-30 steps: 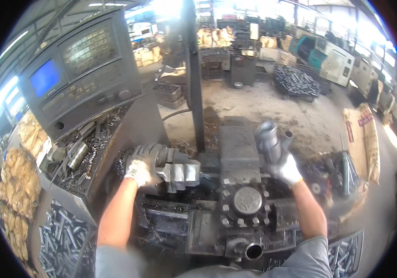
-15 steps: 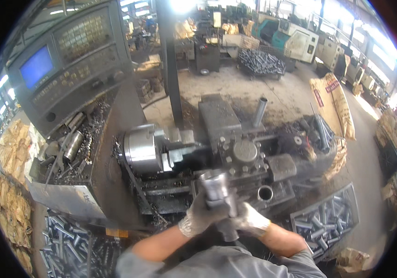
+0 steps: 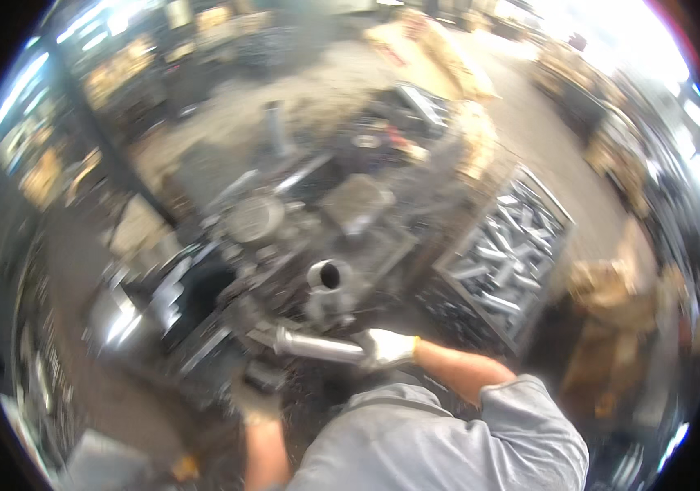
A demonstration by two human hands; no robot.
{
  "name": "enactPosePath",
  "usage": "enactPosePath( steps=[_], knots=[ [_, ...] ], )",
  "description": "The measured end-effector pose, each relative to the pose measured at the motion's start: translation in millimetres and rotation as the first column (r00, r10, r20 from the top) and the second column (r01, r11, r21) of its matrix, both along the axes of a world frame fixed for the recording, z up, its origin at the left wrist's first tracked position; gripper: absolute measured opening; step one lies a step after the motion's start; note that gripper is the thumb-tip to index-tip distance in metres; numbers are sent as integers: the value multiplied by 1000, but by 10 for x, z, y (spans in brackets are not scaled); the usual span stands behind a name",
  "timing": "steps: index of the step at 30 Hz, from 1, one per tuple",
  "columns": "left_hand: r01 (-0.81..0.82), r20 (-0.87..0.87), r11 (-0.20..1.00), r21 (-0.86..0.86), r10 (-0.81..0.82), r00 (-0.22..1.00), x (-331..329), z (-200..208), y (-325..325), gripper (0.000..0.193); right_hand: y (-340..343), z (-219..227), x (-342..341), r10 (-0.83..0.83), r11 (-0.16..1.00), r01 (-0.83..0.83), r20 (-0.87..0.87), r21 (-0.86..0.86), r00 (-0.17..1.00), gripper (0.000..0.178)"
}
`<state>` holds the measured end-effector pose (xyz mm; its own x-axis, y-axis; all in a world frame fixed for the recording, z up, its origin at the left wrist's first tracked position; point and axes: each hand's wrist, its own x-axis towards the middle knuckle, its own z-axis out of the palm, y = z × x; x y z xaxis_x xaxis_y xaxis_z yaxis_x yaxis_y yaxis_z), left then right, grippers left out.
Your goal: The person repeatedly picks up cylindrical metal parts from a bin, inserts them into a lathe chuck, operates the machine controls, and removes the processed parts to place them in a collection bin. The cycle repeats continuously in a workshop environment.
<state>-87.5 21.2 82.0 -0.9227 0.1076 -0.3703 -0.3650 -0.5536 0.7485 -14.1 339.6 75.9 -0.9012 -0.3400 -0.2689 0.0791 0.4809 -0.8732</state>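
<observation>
A shiny metal tube (image 3: 321, 347), with a thicker collar at its left end, lies roughly level in front of my body. My right hand (image 3: 388, 348), in a pale glove, is closed round its right end. Lower left, my left hand (image 3: 257, 403), also gloved and blurred, is closed on a short dark cylindrical piece (image 3: 265, 376), apart from the tube. Just beyond stands an upright metal tube (image 3: 329, 277) with its open mouth facing up. The lathe's round-topped tool post (image 3: 253, 219) is farther back, and the shiny chuck (image 3: 121, 315) is at left.
A metal bin (image 3: 564, 214) full of short tubes stands to the right. Large brown paper sacks (image 3: 415, 57) are at the far side, with brown paper or cardboard (image 3: 608, 286) at the right. A dark upright post (image 3: 109, 131) rises at the far left. Motion smears much of the view.
My view has swung right. Both hands were together on one metal workpiece; now they are apart, the right with the tube, the left lower down with the dark piece.
</observation>
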Motion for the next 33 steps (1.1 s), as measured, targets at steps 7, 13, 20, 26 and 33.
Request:
enactPosePath(
  steps=[7,13,20,26,33],
  knots=[
    [-16,331,999,-45,30,943,-46,195,-130,41,2487,-317,1859,-917,334,843,353,423,186,40],
    [264,187,937,-228,-223,957,-131,136,-117,49,4011,237,1284,-943,-3,846,-282,533,174,52],
    [266,234,963,-38,-250,940,51,123,-11,42,1654,853,-202,-387,819,563,-615,114,687,69],
    [401,46,900,173,-413,909,248,213,-21,43,-233,1281,-1025,-161,926,259,-334,274,929,66],
    [82,130,970,229,-114,985,100,430,-120,53,-1203,655,-756,239,931,-74,-440,359,866,64]
  ],
)
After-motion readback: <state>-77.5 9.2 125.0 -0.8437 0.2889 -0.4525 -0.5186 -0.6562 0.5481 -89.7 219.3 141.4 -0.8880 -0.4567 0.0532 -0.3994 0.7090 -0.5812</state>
